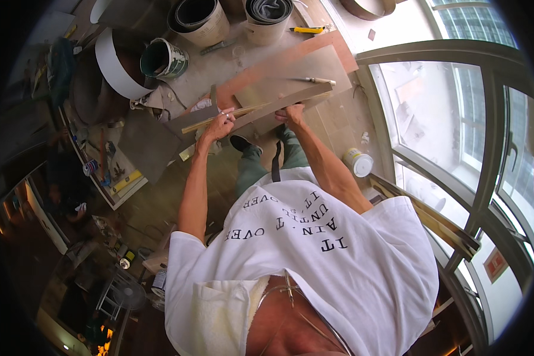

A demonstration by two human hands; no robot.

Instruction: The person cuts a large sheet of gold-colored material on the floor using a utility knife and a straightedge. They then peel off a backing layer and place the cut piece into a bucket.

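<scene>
A long grey-brown strip [296, 100] slants across the near side of the work table. Under its edge, my right hand [291, 113] is closed on it, fingers partly hidden. My left hand [222, 124] is closed around a narrow yellowish wooden strip [196, 127], close to the brown strip's left end. Whether the two strips are joined cannot be made out. Just beyond them a thin tool with a pale handle [321, 80] lies on a grey-brown sheet [320, 64], which rests on a reddish board [342, 50].
Rolls of dark material [199, 26] and a green-stained bucket [164, 59] stand on the table, with a yellow utility knife [307, 29] at the far edge. Dark sheets [151, 142] overhang on the left. A white tub [358, 162] sits by the window frame [385, 113] at right.
</scene>
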